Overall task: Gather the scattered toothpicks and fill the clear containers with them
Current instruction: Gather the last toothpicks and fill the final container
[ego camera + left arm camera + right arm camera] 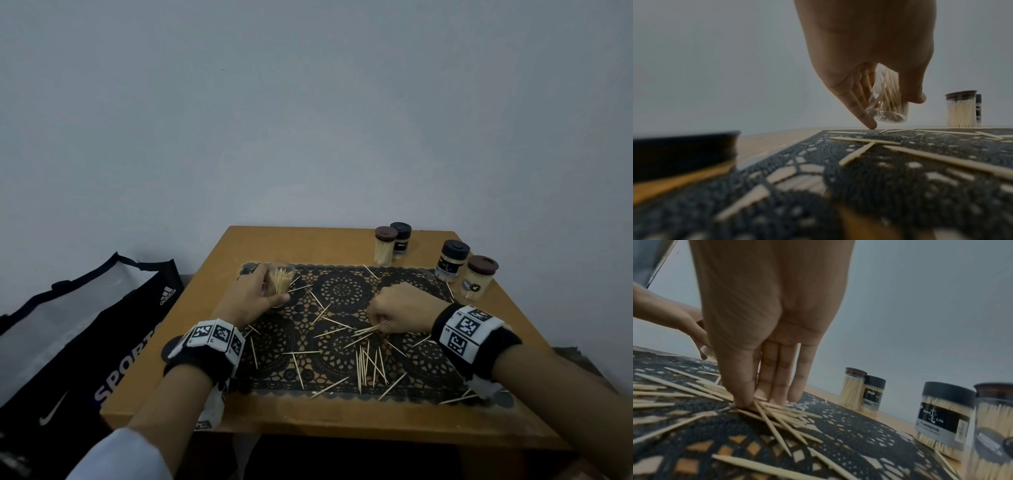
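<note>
I saw a small wooden tabletop against a bare grey wall, with a black lace mat on it and a sports bag on the floor to the left. Pale, thin toothpicks lay scattered over the mat. My left hand had its grip around an open clear container, part-filled and lifted off the mat. My right hand pinched a small bunch of picks against the mat. Four lidded jars stood at the far right.
</note>
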Available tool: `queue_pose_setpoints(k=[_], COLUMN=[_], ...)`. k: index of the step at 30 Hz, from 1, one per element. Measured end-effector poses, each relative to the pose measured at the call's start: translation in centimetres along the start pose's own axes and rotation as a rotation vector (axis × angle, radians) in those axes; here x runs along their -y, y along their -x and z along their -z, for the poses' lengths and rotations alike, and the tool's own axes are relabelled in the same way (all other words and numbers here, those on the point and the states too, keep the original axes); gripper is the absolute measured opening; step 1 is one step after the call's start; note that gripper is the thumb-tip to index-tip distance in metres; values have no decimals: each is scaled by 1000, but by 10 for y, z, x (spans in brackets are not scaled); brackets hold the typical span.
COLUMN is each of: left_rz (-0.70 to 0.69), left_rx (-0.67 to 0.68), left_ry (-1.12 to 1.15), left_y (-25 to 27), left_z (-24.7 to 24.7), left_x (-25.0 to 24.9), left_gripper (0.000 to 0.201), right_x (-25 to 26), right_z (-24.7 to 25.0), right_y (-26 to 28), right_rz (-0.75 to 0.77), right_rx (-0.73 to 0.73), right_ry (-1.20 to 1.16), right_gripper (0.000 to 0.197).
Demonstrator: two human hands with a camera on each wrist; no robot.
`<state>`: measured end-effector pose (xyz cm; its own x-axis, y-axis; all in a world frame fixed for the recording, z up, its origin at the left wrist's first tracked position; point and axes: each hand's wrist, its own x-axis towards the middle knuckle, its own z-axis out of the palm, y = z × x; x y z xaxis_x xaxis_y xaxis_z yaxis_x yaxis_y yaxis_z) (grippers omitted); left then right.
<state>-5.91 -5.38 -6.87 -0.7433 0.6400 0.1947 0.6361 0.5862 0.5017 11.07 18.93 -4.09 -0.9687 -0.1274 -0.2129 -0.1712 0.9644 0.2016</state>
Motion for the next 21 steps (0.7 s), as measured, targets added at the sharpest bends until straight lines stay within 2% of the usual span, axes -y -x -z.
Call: queue_pose_setpoints(k=[6,13,17,21], left_rz=[-12,-14,-15,-12], left_rx=[3,20,29,37], left_ry=[-7,-19,8,28], left_y=[-1,-2,-2,-2], left_z=[0,-1,-1,-1], left_x=[1,1,1,1], left_gripper=[62,64,64,62], right_x=[5,5,7,9], right_z=[-1,5,8,13], right_y=[-8,-9,-6,-7], right_rz=[-40,-75,-69,-54], right_rx=[95,68,16,25], right_ry=[51,-16,-4,38], right_gripper=[8,18,14,12])
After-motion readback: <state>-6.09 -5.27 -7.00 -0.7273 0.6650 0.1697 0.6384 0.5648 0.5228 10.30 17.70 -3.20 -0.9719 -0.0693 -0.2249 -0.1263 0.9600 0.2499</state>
